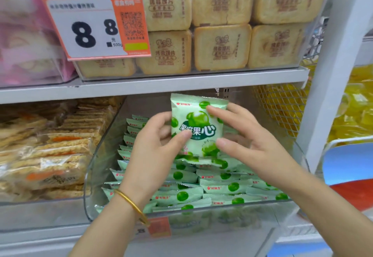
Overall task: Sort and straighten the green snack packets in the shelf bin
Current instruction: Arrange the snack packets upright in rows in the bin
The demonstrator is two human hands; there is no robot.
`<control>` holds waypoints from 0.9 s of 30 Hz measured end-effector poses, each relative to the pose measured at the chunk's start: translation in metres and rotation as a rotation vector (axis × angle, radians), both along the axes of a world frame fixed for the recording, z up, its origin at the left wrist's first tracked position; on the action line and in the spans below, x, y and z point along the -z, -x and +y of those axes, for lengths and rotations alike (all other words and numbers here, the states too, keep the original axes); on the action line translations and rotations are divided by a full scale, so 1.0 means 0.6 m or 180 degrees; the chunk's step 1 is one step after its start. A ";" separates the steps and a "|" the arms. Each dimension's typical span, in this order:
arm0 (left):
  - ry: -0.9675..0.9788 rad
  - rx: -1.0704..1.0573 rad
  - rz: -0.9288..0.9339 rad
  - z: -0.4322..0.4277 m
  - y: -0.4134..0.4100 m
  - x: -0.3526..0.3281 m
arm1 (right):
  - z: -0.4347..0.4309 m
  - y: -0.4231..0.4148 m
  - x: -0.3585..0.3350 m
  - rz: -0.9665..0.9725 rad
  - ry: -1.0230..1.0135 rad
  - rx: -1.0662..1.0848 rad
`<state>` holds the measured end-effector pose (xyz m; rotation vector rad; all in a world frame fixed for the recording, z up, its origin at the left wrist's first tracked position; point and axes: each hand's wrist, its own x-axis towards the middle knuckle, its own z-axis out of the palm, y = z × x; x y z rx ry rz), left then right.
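A light green snack packet (198, 124) with green balls printed on it stands upright above the clear shelf bin (94, 168). My left hand (155, 145) grips its left edge, thumb across the front. My right hand (244, 135) holds its right side, with the index finger near the top and the thumb low on the front. Below the hands, several matching green packets (222, 188) lie flat in overlapping layers in the bin. More green packets (131, 135) stand on edge in a row along the bin's left side.
A bin of wrapped cracker bars (50, 151) sits to the left. The shelf above (161, 83) carries square toast packs (222, 46) and a price tag (94, 26). A wire mesh divider (282, 107) and yellow packets (355, 103) are at the right.
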<state>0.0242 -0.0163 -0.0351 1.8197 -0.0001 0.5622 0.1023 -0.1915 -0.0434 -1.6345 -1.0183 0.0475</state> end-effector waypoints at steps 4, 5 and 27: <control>0.0438 0.0117 0.0108 -0.001 0.017 0.009 | 0.013 0.008 0.011 0.0944 -0.0133 -0.0486; 0.0551 0.0196 0.0107 0.001 0.020 0.011 | 0.016 0.009 0.012 0.1054 -0.0139 -0.0524; 0.0316 0.0933 0.0265 0.019 0.024 0.025 | 0.017 -0.002 0.027 0.1284 -0.0383 -0.0846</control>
